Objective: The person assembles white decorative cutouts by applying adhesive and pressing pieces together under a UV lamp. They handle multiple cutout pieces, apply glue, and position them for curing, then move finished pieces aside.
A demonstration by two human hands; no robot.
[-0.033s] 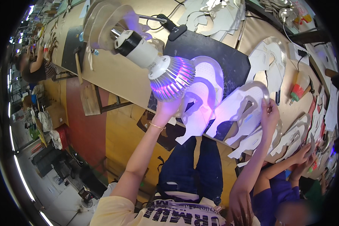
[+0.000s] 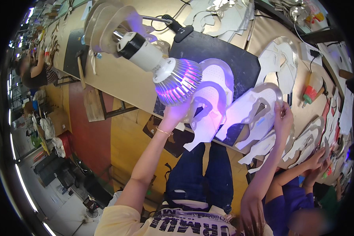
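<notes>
My left hand point(image 2: 176, 115) reaches in under a finned lamp point(image 2: 179, 80) that glows violet and hides its fingers. Beside that hand lies a white shoe upper point(image 2: 202, 135) with a grey curved rim, lit purple, overlapping another white perforated upper point(image 2: 220, 70) behind it. With thumb and fingers pinched, my right hand point(image 2: 282, 118) holds the grey edge of a third flat white shoe upper point(image 2: 246, 106). That upper lies slanted over the dark board point(image 2: 240, 59), its narrow ends toward the table's front edge.
Several more uppers point(image 2: 303, 143) lie overlapped at the right, where a co-worker's hands point(image 2: 316, 159) handle one. A red-and-green bottle point(image 2: 310, 90) lies on the table at the right. A stack of white pieces point(image 2: 220, 21) is at the back. A wooden stool point(image 2: 93, 104) stands left.
The upper in my right hand has shifted very slightly away from me, and my right hand has moved slightly with it. My left hand stays in place.
</notes>
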